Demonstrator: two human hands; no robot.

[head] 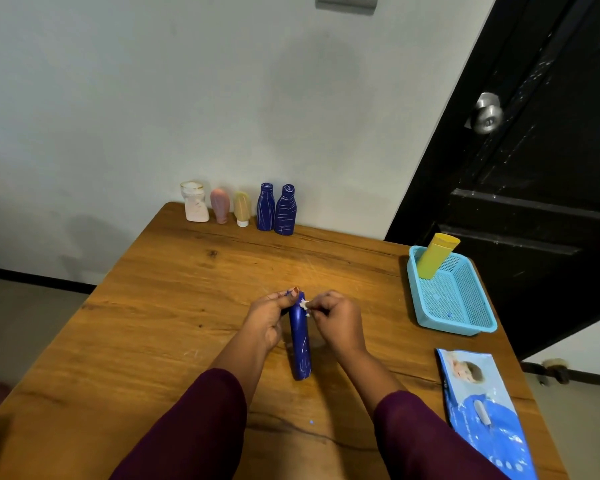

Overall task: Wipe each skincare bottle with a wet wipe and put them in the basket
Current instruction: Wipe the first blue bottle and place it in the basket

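My left hand (269, 317) grips the top end of a dark blue bottle (300, 344) over the middle of the wooden table (174, 306). My right hand (336, 318) pinches a small crumpled white wet wipe (305, 305) against the bottle's upper part. The light blue basket (465, 317) stands at the table's right edge, with a yellow bottle (436, 255) leaning in its far corner. Along the back edge stand a white jar (195, 201), a pink tube (220, 205), a yellow tube (242, 208) and two dark blue bottles (265, 206) (285, 209).
A blue wet wipe pack (482, 407) lies flat at the table's near right. A black door (534, 150) with a metal knob (486, 112) stands behind the basket. The back edge of the table meets a white wall (153, 98).
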